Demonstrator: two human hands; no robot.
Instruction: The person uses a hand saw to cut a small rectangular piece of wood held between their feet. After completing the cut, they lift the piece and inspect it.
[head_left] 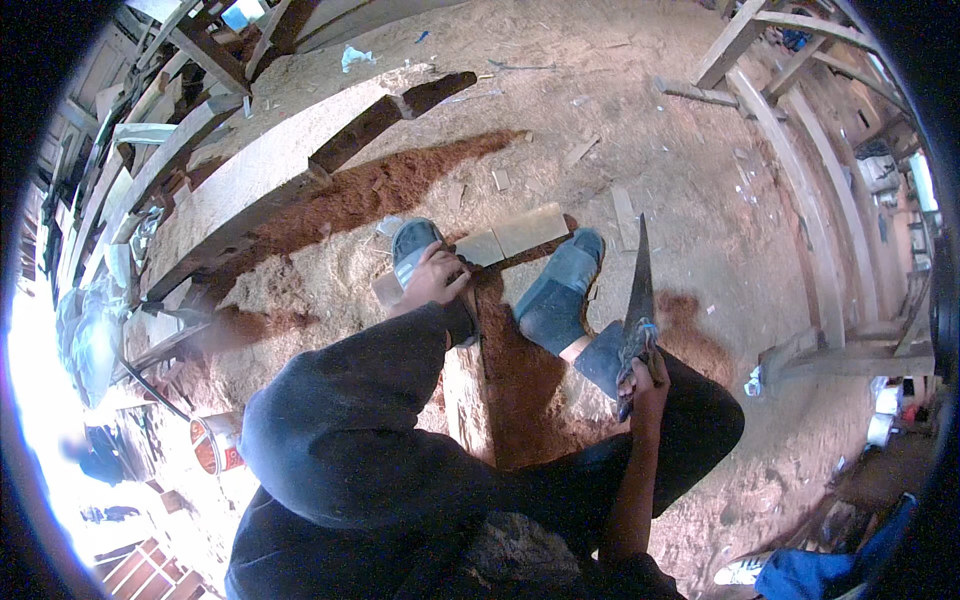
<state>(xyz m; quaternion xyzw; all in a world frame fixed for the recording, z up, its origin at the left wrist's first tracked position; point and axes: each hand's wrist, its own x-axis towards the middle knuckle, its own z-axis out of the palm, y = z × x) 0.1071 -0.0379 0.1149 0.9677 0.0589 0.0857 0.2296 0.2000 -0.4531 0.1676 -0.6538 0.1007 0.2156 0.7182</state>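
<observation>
My left hand (437, 277) reaches down beside my left shoe (412, 243). Its fingers curl over a flat wooden board (522, 234) that lies across a thick squared timber (468, 400); their undersides are hidden. The left shoe presses on the board near its left end, and a thin line crosses the board's face right of the hand. In my right hand (643, 383), above my right thigh, is a handsaw (640, 285), gripped by its dark handle. Its blade points away from me, clear of the board. The right shoe (570, 270) stands on the ground right of the timber.
A long heavy beam (270, 165) slants across the left, reddish sawdust (370, 190) beside it. Wooden frames (800, 190) stand at the right and more timber (170, 170) leans far left. A bucket (214, 443) sits near my left knee. Another person's leg (830, 565) shows lower right.
</observation>
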